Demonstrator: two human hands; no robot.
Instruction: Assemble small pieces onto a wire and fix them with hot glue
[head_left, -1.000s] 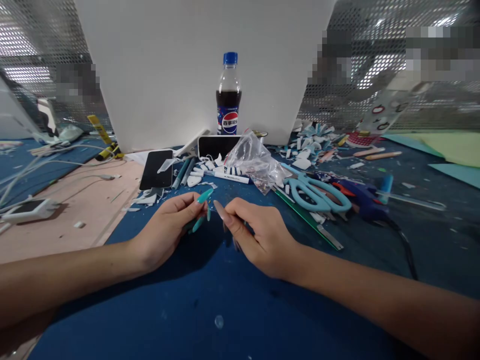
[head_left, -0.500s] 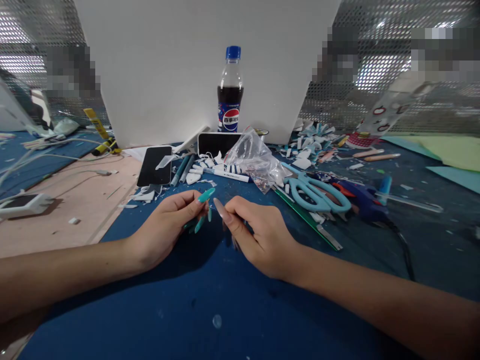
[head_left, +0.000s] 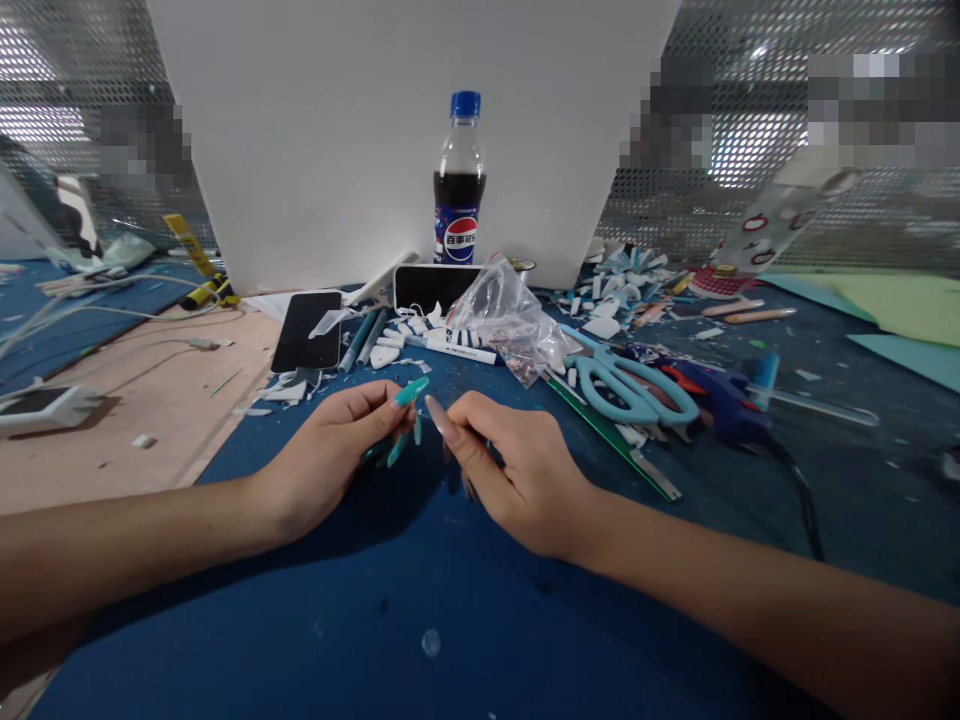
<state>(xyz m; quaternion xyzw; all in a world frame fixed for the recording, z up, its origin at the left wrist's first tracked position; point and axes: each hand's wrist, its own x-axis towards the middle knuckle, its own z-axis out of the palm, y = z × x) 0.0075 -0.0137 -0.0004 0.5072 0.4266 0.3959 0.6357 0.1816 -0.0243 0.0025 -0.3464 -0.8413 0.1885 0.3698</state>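
Observation:
Both my hands rest close together on a dark blue mat [head_left: 420,580], fingertips almost touching. My left hand [head_left: 330,455] has long teal nails and its fingers are pinched together; what it holds, if anything, is too small to make out. My right hand [head_left: 517,465], with a long pale nail, is curled closed, and a thin dark bit shows under its fingers that I cannot name. Just beyond the fingertips lie a white marker pen [head_left: 457,350] and white paper scraps.
Light blue scissors [head_left: 630,385], a green ruler [head_left: 615,440] and a blue glue gun [head_left: 720,395] lie to the right. A crumpled plastic bag [head_left: 506,315], two dark phones [head_left: 307,332] and a cola bottle [head_left: 459,195] stand ahead, before a white board [head_left: 412,130]. A charger [head_left: 41,405] sits far left.
The view has shifted slightly. Both hands stay in nearly the same spot, still pinched together.

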